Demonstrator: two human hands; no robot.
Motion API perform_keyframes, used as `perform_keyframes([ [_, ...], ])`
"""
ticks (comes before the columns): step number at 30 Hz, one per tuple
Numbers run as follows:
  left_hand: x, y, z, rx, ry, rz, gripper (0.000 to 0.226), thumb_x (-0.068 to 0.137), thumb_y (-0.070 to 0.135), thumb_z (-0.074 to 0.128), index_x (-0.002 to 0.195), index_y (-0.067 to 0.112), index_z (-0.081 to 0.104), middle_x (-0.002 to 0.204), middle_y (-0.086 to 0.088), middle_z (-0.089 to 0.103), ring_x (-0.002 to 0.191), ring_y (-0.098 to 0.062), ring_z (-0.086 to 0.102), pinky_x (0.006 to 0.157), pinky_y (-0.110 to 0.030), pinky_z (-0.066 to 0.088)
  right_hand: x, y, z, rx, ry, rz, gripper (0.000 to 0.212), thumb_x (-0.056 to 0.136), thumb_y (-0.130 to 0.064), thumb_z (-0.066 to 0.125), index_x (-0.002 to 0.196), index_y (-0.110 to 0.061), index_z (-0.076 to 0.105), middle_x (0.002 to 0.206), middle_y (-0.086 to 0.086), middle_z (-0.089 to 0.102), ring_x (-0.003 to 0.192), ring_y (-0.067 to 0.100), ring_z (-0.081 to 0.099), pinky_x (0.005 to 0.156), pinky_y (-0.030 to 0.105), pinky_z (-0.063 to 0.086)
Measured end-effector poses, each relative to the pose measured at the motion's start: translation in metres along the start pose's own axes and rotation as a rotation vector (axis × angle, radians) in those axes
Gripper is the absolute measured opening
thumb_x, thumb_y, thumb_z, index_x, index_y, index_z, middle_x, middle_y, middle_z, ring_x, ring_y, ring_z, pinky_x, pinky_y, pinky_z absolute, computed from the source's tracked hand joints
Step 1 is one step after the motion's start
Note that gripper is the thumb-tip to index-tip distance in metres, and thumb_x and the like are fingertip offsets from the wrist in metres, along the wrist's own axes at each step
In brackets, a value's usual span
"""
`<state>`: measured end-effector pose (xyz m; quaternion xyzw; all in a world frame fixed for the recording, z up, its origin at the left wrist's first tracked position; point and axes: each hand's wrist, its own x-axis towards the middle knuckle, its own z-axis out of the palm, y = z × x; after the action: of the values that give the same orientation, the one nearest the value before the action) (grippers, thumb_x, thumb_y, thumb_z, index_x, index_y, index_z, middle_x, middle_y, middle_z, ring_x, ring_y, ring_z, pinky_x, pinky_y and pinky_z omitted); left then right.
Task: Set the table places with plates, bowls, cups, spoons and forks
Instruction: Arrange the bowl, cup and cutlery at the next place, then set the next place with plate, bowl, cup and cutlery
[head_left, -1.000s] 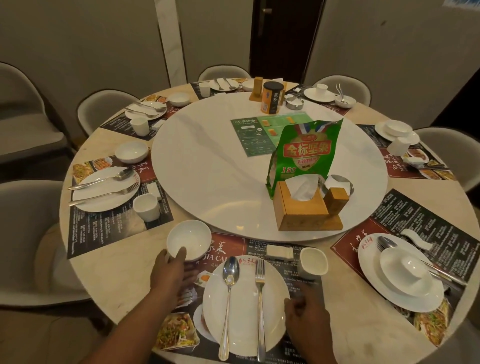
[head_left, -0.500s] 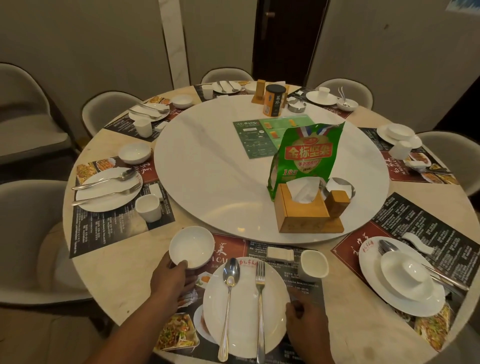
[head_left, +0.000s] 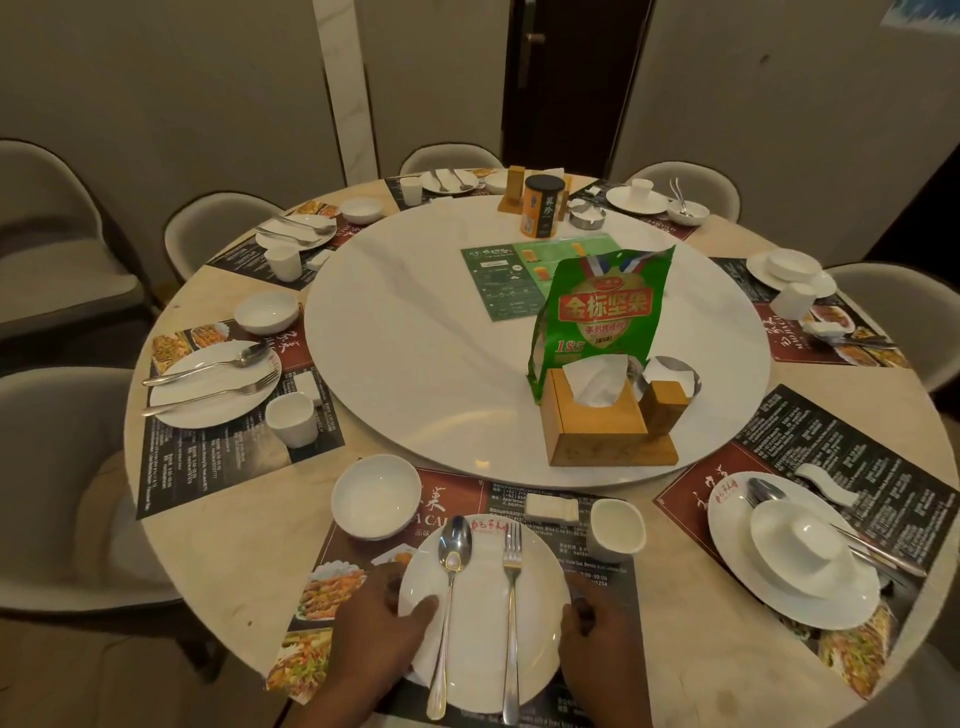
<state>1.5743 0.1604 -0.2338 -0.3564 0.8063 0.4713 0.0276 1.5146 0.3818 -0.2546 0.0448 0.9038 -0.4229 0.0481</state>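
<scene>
At the near place a white plate (head_left: 480, 634) lies on a dark printed placemat (head_left: 602, 587), with a spoon (head_left: 452, 582) and a fork (head_left: 511, 597) side by side on it. My left hand (head_left: 374, 629) grips the plate's left rim, thumb on top. My right hand (head_left: 597, 649) curls against its right rim. A white bowl (head_left: 376, 496) stands beyond the plate to the left, free of my hand. A white cup (head_left: 615, 530) stands beyond it to the right, next to a small white rest (head_left: 550, 506).
A white turntable (head_left: 415, 364) fills the table's middle, carrying a green snack bag (head_left: 602, 312) and a wooden tissue box (head_left: 597, 415). To the right, a plate (head_left: 789, 597) has a bowl stacked on it. On the left is a laid plate (head_left: 213, 384). Grey chairs ring the table.
My left hand let go of the bowl and came back onto the plate's left rim. The bowl stays where it was set. My right hand stays at the plate's right edge.
</scene>
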Motion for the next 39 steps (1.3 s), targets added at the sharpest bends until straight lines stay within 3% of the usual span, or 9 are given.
perform_keyframes([
  [3,-0.006,0.001,0.003,0.028,-0.004,0.057,0.061,0.070,0.031,0.083,0.125,0.028,0.058,0.114,0.006,0.068,0.101,-0.019,0.064,0.088,-0.037,0.055,0.000,0.005,0.001,-0.012,0.000,0.021,0.035,0.089,-0.015,0.063,0.117,-0.036,0.067,0.103,-0.020,0.062,0.096,0.011,0.064,0.092,0.036,0.056],
  [8,-0.008,0.001,0.003,0.094,-0.033,0.102,0.081,0.057,0.041,0.090,0.127,0.030,0.051,0.113,0.012,0.061,0.103,-0.016,0.059,0.089,-0.038,0.054,-0.002,0.011,0.004,-0.001,-0.032,0.051,0.035,0.093,-0.020,0.058,0.124,-0.035,0.063,0.109,-0.013,0.069,0.096,0.006,0.062,0.080,0.015,0.045],
  [16,-0.005,-0.001,-0.001,0.061,-0.053,0.140,0.084,0.055,0.033,0.093,0.128,0.026,0.053,0.116,0.006,0.064,0.099,-0.014,0.058,0.087,-0.036,0.054,-0.003,0.009,0.005,0.000,-0.029,0.112,0.039,0.093,-0.020,0.058,0.129,-0.035,0.061,0.117,-0.009,0.068,0.103,0.010,0.062,0.090,0.027,0.052],
  [22,-0.011,0.004,-0.008,0.052,-0.044,0.163,0.072,0.065,0.035,0.088,0.128,0.024,0.054,0.108,0.006,0.065,0.093,-0.016,0.061,0.076,-0.032,0.052,-0.013,-0.003,-0.016,0.069,-0.119,0.129,0.034,0.095,-0.025,0.057,0.116,-0.051,0.051,0.102,-0.015,0.065,0.096,0.004,0.061,0.073,0.013,0.044],
  [26,-0.018,0.027,-0.015,0.128,0.015,0.201,0.034,0.081,0.021,0.075,0.114,0.017,0.064,0.098,-0.004,0.067,0.081,-0.017,0.058,0.074,-0.033,0.050,-0.021,0.011,-0.053,-0.034,-0.205,0.169,0.021,0.092,-0.031,0.059,0.109,-0.042,0.062,0.099,-0.015,0.067,0.087,-0.003,0.060,0.076,0.010,0.045],
  [29,-0.024,0.047,-0.006,0.181,0.059,0.223,0.031,0.080,0.019,0.076,0.108,0.017,0.065,0.094,-0.004,0.066,0.081,-0.022,0.062,0.080,-0.038,0.050,-0.017,0.030,-0.089,-0.105,-0.288,0.190,0.015,0.090,-0.029,0.060,0.098,-0.040,0.066,0.094,-0.014,0.069,0.084,-0.002,0.063,0.075,0.011,0.049],
  [34,-0.060,0.097,0.052,0.176,0.087,0.402,0.020,0.079,0.021,0.074,0.095,0.028,0.066,0.074,0.014,0.064,0.062,-0.003,0.058,0.061,-0.026,0.042,0.004,0.067,-0.160,-0.183,-0.293,0.140,0.013,0.090,-0.030,0.063,0.096,-0.040,0.067,0.087,-0.017,0.065,0.083,0.001,0.063,0.074,0.010,0.046],
  [36,-0.075,0.120,0.089,0.161,0.069,0.460,0.018,0.081,0.021,0.072,0.092,0.034,0.065,0.072,0.015,0.065,0.062,0.000,0.059,0.060,-0.018,0.040,0.017,0.085,-0.189,-0.177,-0.296,0.118,0.010,0.088,-0.030,0.063,0.092,-0.037,0.069,0.085,-0.013,0.069,0.080,0.003,0.065,0.075,0.019,0.053],
  [39,-0.095,0.152,0.153,0.145,0.019,0.485,0.016,0.081,0.024,0.069,0.090,0.036,0.066,0.076,0.015,0.066,0.071,-0.002,0.062,0.064,-0.023,0.045,0.042,0.114,-0.236,-0.151,-0.288,0.020,0.009,0.086,-0.026,0.065,0.088,-0.033,0.069,0.080,-0.010,0.071,0.075,0.002,0.066,0.073,0.021,0.055],
])
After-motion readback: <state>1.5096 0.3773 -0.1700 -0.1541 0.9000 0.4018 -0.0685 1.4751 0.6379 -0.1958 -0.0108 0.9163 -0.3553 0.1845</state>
